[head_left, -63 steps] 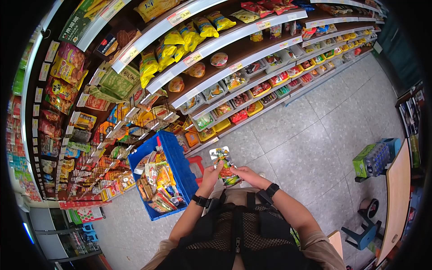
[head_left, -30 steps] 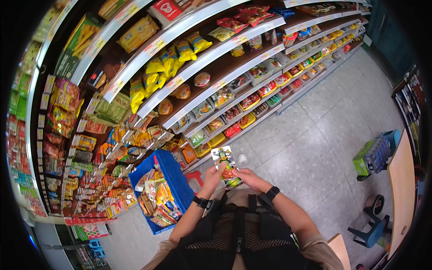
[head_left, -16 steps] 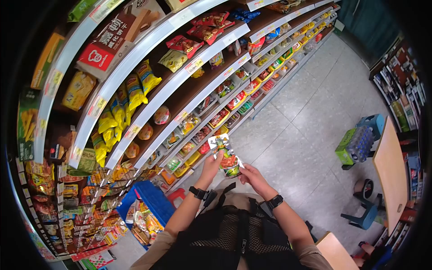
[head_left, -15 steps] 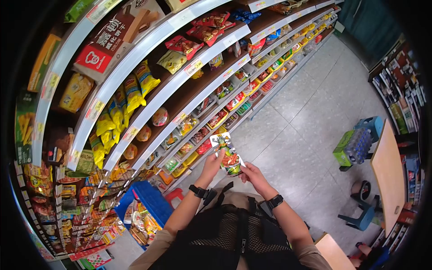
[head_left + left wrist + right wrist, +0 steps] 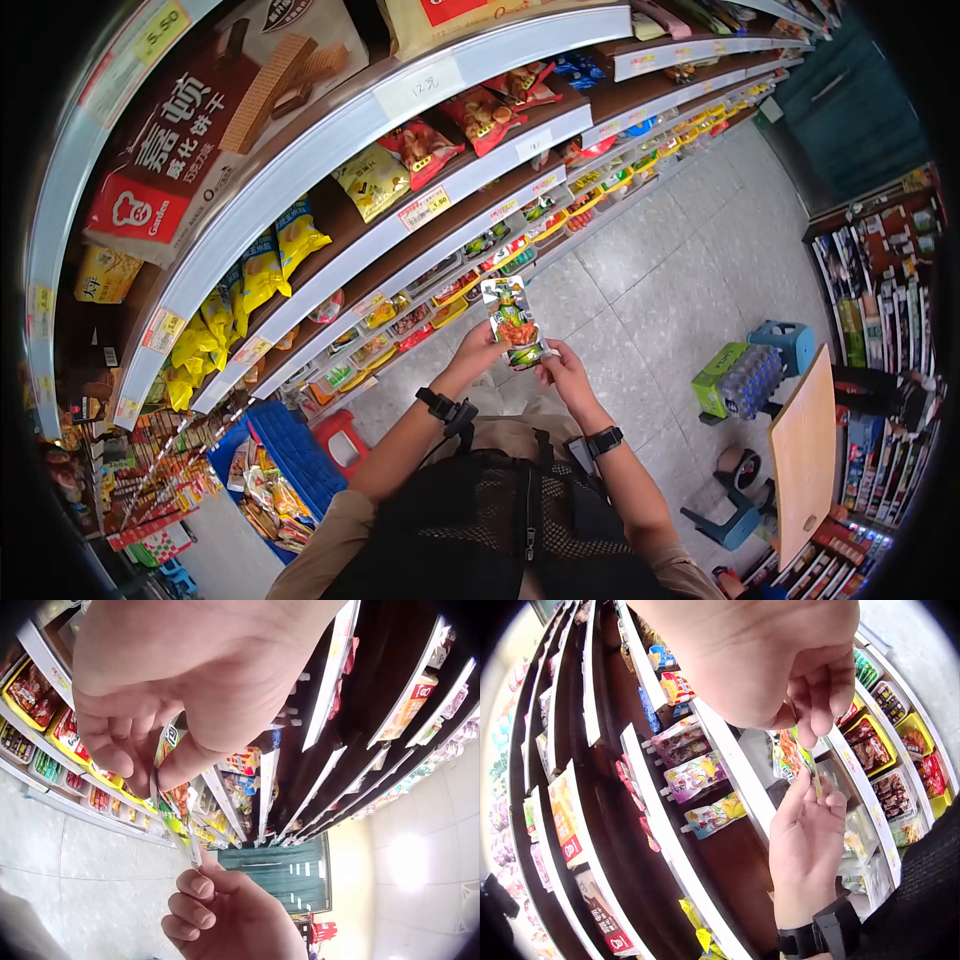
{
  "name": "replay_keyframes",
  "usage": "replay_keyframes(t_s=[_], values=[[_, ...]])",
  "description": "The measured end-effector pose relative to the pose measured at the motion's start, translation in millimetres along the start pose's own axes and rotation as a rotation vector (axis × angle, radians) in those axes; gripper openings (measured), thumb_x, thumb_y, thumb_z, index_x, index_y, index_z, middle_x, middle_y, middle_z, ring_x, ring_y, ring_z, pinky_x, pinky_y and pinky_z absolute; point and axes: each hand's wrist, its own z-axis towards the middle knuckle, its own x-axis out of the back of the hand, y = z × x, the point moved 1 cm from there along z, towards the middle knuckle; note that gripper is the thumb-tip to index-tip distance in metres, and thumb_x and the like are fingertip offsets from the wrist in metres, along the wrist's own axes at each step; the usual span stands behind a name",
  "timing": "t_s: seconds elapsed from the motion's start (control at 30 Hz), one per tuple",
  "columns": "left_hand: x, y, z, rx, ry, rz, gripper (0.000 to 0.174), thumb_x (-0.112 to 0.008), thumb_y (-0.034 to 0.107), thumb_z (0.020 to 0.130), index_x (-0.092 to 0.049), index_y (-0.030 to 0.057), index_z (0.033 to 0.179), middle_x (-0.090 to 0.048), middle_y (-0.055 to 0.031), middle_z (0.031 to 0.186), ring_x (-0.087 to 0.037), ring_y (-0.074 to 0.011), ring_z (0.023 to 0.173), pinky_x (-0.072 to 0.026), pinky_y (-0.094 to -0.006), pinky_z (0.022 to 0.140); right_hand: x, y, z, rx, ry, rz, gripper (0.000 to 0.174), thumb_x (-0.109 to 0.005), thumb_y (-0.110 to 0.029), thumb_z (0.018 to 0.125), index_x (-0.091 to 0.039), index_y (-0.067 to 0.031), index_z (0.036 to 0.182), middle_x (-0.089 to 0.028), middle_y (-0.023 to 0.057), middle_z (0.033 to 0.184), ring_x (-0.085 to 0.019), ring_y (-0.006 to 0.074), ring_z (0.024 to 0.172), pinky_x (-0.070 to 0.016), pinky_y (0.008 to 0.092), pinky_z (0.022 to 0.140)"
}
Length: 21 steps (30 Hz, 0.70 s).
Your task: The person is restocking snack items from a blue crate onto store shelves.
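A small snack pouch (image 5: pixel 514 325), white at its top end with a green and reddish printed front, is held before the chest in the head view. My left hand (image 5: pixel 478 352) grips its left edge, thumb on the front. At the lower right corner, my right hand (image 5: pixel 564 372) pinches the pouch between thumb and fingers. Seen edge-on in the left wrist view, the thin pouch (image 5: pixel 171 814) runs from the left hand (image 5: pixel 187 682) to the right hand (image 5: pixel 236 915). The right wrist view shows the pouch (image 5: pixel 787 754) partly hidden behind the right hand (image 5: pixel 765 660).
Curved-looking shelves (image 5: pixel 440 85) of packaged snacks rise ahead and left. A blue crate (image 5: pixel 305 455) with several packets stands on the left beside a red stool (image 5: pixel 341 442). Rightward are a wooden table (image 5: pixel 805 460), a dark blue stool (image 5: pixel 722 520) and packed bottles (image 5: pixel 750 385).
The head view has turned and the shelves appear larger; the crate has shifted left and down in it. My right hand has moved from the pouch's front to its lower right corner.
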Motion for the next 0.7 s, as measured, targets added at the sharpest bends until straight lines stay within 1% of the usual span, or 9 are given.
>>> replay_keyframes(t_s=[0.07, 0.13, 0.17, 0.23, 0.33, 0.43, 0.53, 0.6, 0.7], values=[[1, -1, 14, -0.016, 0.061, 0.010, 0.038, -0.061, 0.001, 0.088, -0.053, 0.0010, 0.125, -0.065, -0.0057, 0.112, -0.062, -0.0133, 0.099, -0.0492, -0.0290, 0.087, 11, -11, 19, -0.009, -0.015, -0.065, 0.034, -0.050, -0.011, 0.096, -0.048, -0.0022, 0.129, -0.065, 0.0050, 0.081, -0.055, 0.0087, 0.062, -0.0453, 0.0234, 0.060], [5, 5, 31, 0.077, 0.062, 0.090, 0.036, -0.062, 0.007, 0.089, -0.054, 0.0014, 0.124, -0.066, -0.0048, 0.105, -0.063, -0.0127, 0.090, -0.0495, -0.0274, 0.077, 23, -21, 39, -0.024, -0.055, -0.077, 0.034, -0.051, -0.011, 0.096, -0.049, -0.0028, 0.129, -0.065, 0.0050, 0.083, -0.055, 0.0084, 0.062, -0.0452, 0.0231, 0.060], [5, 9, 36, 0.073, 0.085, 0.077, 0.036, -0.062, 0.007, 0.089, -0.054, 0.0014, 0.124, -0.066, -0.0048, 0.105, -0.063, -0.0127, 0.090, -0.0495, -0.0274, 0.077, 29, -28, 48, -0.029, -0.079, -0.080, 0.033, -0.051, -0.011, 0.096, -0.050, -0.0033, 0.129, -0.066, 0.0049, 0.084, -0.055, 0.0081, 0.062, -0.0450, 0.0229, 0.060], [5, 27, 45, 0.144, 0.126, 0.157, 0.048, -0.065, 0.018, 0.091, -0.048, 0.0030, 0.133, -0.067, -0.0031, 0.100, -0.062, -0.0106, 0.083, -0.0472, -0.0255, 0.069, 38, -51, 67, -0.074, -0.117, -0.090, 0.034, -0.052, -0.011, 0.096, -0.050, -0.0040, 0.129, -0.066, 0.0048, 0.084, -0.054, 0.0078, 0.062, -0.0447, 0.0226, 0.060], [-4, 36, 48, 0.140, 0.306, 0.045, 0.051, -0.065, 0.023, 0.091, -0.047, 0.0051, 0.135, -0.067, -0.0034, 0.098, -0.063, -0.0106, 0.082, -0.0463, -0.0248, 0.067, 45, -80, 94, -0.138, -0.195, -0.106, 0.033, -0.052, -0.011, 0.096, -0.050, -0.0051, 0.128, -0.066, 0.0048, 0.084, -0.054, 0.0074, 0.061, -0.0439, 0.0223, 0.058], [-20, 40, 56, 0.065, 0.432, -0.037, 0.049, -0.064, 0.024, 0.092, -0.047, 0.0061, 0.135, -0.066, -0.0035, 0.096, -0.064, -0.0106, 0.082, -0.0470, -0.0254, 0.067, 51, -93, 131, -0.187, -0.278, -0.138, 0.034, -0.054, -0.010, 0.094, -0.050, -0.0054, 0.128, -0.067, 0.0060, 0.084, -0.054, 0.0078, 0.060, -0.0439, 0.0228, 0.056], [-33, 28, 68, 0.068, 0.517, -0.102, 0.048, -0.062, 0.022, 0.092, -0.047, 0.0064, 0.135, -0.066, -0.0043, 0.093, -0.064, -0.0113, 0.082, -0.0474, -0.0254, 0.066, 53, -90, 164, -0.256, -0.319, -0.146, 0.035, -0.055, -0.011, 0.093, -0.049, -0.0061, 0.127, -0.068, 0.0076, 0.084, -0.054, 0.0086, 0.058, -0.0442, 0.0233, 0.054], [-49, 25, 64, 0.061, 0.579, -0.110, 0.047, -0.060, 0.018, 0.092, -0.048, 0.0072, 0.136, -0.066, -0.0047, 0.093, -0.064, -0.0113, 0.080, -0.0477, -0.0257, 0.066, 52, -90, 169, -0.293, -0.293, -0.156, 0.033, -0.055, -0.011, 0.092, -0.048, -0.0072, 0.124, -0.068, 0.0087, 0.084, -0.053, 0.0092, 0.056, -0.0428, 0.0235, 0.052], [-56, 18, 70, 0.003, 0.697, -0.144, 0.047, -0.059, 0.016, 0.092, -0.047, 0.0076, 0.136, -0.065, -0.0044, 0.092, -0.065, -0.0115, 0.079, -0.0477, -0.0259, 0.065, 48, -97, 174, -0.271, -0.320, -0.210, 0.034, -0.055, -0.009, 0.092, -0.047, -0.0078, 0.124, -0.068, 0.0085, 0.083, -0.052, 0.0093, 0.056, -0.0414, 0.0241, 0.050]])
